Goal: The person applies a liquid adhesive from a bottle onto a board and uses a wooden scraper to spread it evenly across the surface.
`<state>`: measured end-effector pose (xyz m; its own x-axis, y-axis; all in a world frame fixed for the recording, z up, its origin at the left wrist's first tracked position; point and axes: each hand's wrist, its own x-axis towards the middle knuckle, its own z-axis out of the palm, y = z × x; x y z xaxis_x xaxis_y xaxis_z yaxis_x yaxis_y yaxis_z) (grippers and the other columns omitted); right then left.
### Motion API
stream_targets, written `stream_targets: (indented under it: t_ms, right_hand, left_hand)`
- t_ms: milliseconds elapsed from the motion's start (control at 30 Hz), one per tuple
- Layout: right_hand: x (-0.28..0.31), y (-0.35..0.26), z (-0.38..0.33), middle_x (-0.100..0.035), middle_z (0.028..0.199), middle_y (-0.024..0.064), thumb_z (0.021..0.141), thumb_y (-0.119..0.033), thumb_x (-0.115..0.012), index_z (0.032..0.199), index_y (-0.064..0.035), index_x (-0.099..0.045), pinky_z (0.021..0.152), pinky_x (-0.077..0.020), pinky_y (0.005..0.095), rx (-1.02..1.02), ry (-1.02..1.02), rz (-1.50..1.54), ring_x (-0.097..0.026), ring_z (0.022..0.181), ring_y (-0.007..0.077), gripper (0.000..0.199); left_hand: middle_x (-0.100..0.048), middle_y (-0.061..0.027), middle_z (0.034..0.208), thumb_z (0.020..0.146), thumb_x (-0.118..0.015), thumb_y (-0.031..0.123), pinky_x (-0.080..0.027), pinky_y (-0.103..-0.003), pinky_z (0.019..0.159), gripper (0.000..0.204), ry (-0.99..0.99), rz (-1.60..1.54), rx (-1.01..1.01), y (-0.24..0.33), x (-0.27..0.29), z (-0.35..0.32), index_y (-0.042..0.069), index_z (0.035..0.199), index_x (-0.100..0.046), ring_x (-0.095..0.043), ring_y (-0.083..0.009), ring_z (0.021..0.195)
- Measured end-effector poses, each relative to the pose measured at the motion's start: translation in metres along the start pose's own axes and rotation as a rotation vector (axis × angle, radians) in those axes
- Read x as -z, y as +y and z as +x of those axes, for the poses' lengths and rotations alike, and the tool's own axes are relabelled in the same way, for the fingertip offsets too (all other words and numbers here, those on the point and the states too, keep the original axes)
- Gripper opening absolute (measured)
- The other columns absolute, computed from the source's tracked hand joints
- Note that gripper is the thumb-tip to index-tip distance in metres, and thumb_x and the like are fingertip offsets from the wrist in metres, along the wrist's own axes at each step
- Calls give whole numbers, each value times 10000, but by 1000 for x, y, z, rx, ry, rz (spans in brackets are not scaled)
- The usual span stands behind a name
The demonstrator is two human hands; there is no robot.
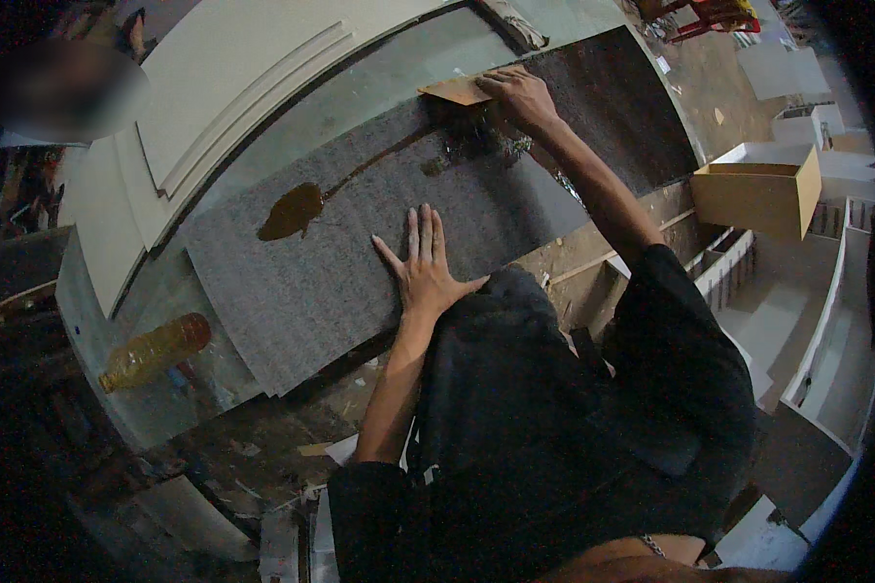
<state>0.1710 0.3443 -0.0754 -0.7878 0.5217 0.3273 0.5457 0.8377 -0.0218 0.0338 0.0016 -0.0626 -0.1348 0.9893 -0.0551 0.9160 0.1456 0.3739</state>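
A long grey sheet (292, 291) lies across the table, with a puddle of brown liquid (292, 212) on its left part. From the puddle a thin brown streak runs to a wet, dark, glossy area on the right. My left hand (424, 277) lies flat on the sheet near its front edge, fingers spread and holding nothing. Farther right, my right hand (520, 95) is closed around a flat tan scraper-like piece (455, 91), held low over the wet area at the sheet's far edge. Its lower edge is hard to make out.
A plastic bottle (156, 353) with yellowish contents lies on the table's left end. Pale panels (233, 87) are stacked along the far side. To the right stand an open tan box (760, 191) and white cabinet parts (826, 330). A blurred person (68, 92) is at the far left.
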Motion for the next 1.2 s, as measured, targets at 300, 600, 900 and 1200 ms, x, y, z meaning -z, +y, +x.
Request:
stream_targets:
  t_ms: [300, 600, 900, 1200]
  right_hand:
    - [-17, 32, -29, -708, 1169, 66, 790, -186, -685, 1176, -178, -712, 869, -564, 398, -49, -255, 44, -676, 1061, 281, 387]
    - [79, 2, -149, -680, 1214, 127, 860, -167, -614, 1142, -120, -717, 902, -544, 425, -11, -283, 232, -684, 1029, 308, 305]
    - [129, -2, -313, -699, 1223, 23, 728, -19, -641, 1139, -132, -720, 1012, -503, 392, -18, -399, 240, -627, 1184, 267, 434]
    - [187, -87, -235, -670, 1281, 75, 739, -11, -647, 1252, -192, -678, 989, -523, 407, -258, -35, 448, -611, 1225, 266, 544]
  left_hand:
    - [-129, -66, 1680, 536, -675, 874, 110, -745, 1114, 1439, -32, 22, 36, 4, 0, 3, 88, 1604, -117, -96, -256, 1552]
    - [-188, -77, 1668, 532, -679, 877, 68, -740, 1126, 1432, 42, 93, 5, 7, -3, -2, 79, 1600, -156, -137, -254, 1546]
    - [-154, -79, 1675, 525, -696, 869, 38, -746, 1126, 1440, 88, 184, -41, 5, -12, -1, 92, 1604, -142, -150, -254, 1544]
    - [-141, -98, 1675, 535, -693, 866, 56, -731, 1137, 1455, -11, 215, -11, 3, -4, -1, 54, 1598, -122, -103, -260, 1550]
